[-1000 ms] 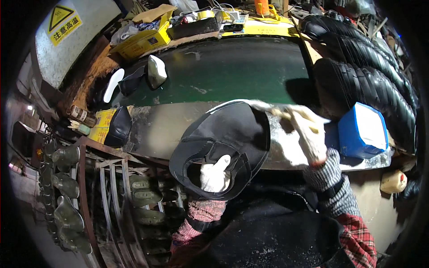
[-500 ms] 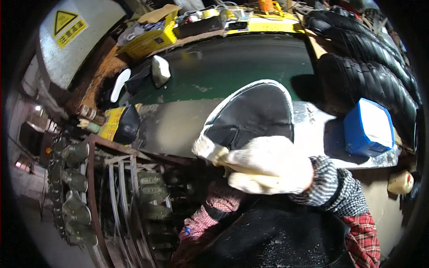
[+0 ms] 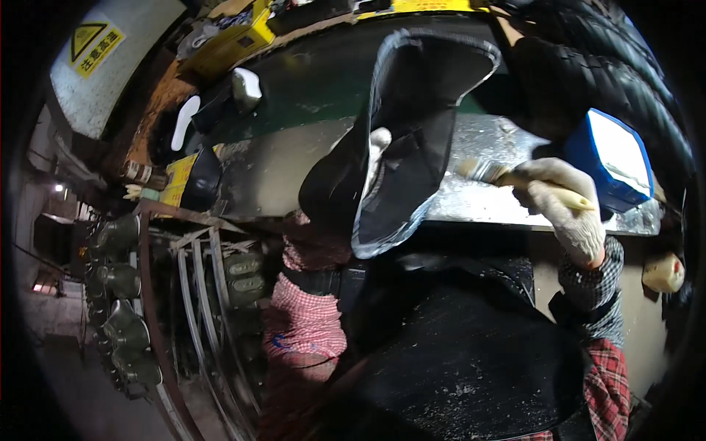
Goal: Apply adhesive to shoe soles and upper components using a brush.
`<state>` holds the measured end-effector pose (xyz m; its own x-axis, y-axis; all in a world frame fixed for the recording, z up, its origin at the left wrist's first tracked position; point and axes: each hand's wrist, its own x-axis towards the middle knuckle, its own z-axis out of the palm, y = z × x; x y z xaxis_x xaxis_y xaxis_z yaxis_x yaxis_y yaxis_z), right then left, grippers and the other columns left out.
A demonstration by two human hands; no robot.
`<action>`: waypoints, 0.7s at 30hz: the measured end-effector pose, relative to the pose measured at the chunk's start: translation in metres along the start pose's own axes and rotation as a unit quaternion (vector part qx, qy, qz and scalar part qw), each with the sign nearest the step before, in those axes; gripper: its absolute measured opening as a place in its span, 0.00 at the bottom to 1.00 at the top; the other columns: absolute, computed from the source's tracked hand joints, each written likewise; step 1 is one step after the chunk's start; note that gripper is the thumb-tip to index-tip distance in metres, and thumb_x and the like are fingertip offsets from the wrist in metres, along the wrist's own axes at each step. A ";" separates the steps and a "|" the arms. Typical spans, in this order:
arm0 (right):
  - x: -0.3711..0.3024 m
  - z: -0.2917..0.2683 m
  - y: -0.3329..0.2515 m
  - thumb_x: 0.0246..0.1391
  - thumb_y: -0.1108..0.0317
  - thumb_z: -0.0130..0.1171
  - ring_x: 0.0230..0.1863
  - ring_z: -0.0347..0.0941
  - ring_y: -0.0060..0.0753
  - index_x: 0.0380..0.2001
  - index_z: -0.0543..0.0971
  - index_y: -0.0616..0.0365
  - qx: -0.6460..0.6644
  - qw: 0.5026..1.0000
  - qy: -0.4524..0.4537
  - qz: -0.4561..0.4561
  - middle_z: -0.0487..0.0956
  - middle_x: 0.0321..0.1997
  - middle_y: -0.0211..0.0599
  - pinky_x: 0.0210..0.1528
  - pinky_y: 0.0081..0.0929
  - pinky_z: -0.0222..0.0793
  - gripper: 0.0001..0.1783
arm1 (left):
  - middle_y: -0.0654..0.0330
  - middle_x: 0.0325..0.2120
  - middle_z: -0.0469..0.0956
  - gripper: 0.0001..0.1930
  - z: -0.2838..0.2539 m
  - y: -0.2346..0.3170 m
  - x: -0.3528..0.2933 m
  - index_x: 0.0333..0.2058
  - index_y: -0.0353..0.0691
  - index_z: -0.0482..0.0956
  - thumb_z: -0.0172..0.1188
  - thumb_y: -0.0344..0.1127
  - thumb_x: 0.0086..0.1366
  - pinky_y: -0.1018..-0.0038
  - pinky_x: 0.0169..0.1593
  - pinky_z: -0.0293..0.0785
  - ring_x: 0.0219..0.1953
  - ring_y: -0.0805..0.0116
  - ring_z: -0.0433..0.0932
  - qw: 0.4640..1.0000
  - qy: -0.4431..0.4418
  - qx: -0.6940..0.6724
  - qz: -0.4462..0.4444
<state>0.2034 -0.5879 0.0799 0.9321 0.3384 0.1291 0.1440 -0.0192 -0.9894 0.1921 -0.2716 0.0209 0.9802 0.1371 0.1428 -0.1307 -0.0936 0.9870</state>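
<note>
My left hand [image 3: 378, 147], in a white glove, grips a black shoe upper [image 3: 423, 110]; the thumb shows over it and most of the fingers are hidden behind. The upper is held up and tilted above the bench, with a whitish wet coating along its rim. To its right, my gloved right hand [image 3: 565, 202] is closed round the pale handle of a paintbrush [image 3: 482, 171]. The bristles point left, apart from the upper. Just beyond that hand stands a blue tub [image 3: 599, 176] with white contents.
The metal benchtop [image 3: 272, 158] carries whitish smears, and a dark green surface [image 3: 316, 88] lies behind it. A white-soled shoe part [image 3: 246, 88] and a white sole [image 3: 185, 123] lie back left. Racks of green shoes [image 3: 121, 283] stand left. Black rolls [image 3: 618, 66] lie back right.
The upper has been raised and tipped upright. My right hand has moved right, away from it, so the brush now shows. The whole view has shifted slightly.
</note>
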 end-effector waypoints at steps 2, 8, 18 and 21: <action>-0.028 0.016 -0.008 0.56 0.63 0.62 0.34 0.77 0.22 0.40 0.79 0.66 0.110 0.987 0.112 -0.035 0.81 0.33 0.37 0.38 0.21 0.75 0.15 | 0.47 0.41 0.79 0.19 0.008 -0.014 0.005 0.53 0.30 0.71 0.55 0.30 0.66 0.68 0.49 0.76 0.44 0.57 0.79 0.972 -0.026 0.205 0.113; -0.016 0.004 0.010 0.59 0.71 0.58 0.30 0.76 0.22 0.40 0.78 0.68 -0.111 0.990 0.050 -0.071 0.82 0.31 0.38 0.35 0.19 0.74 0.10 | 0.50 0.40 0.80 0.19 0.015 -0.031 0.003 0.55 0.28 0.68 0.54 0.30 0.68 0.70 0.45 0.77 0.40 0.62 0.81 0.895 -0.034 0.384 0.225; 0.056 -0.033 0.032 0.62 0.64 0.58 0.40 0.78 0.25 0.47 0.77 0.66 -0.065 0.933 0.176 -0.307 0.81 0.41 0.42 0.42 0.21 0.76 0.16 | 0.54 0.37 0.83 0.19 0.062 0.052 -0.031 0.45 0.28 0.77 0.42 0.39 0.75 0.78 0.38 0.79 0.35 0.71 0.81 0.944 -0.015 -0.233 -0.232; 0.023 -0.016 0.045 0.55 0.63 0.62 0.39 0.77 0.36 0.46 0.78 0.64 -0.066 0.966 0.042 -0.245 0.79 0.41 0.43 0.42 0.29 0.74 0.18 | 0.59 0.30 0.82 0.20 0.054 0.009 -0.048 0.52 0.24 0.71 0.53 0.37 0.71 0.79 0.32 0.76 0.24 0.72 0.77 0.997 0.049 0.053 -0.040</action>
<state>0.2368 -0.5956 0.0398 0.7636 0.2601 0.5909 0.6114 0.0028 -0.7913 0.1519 -0.3326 0.0189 0.9672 0.2425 0.0755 -0.0314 -0.1811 0.9830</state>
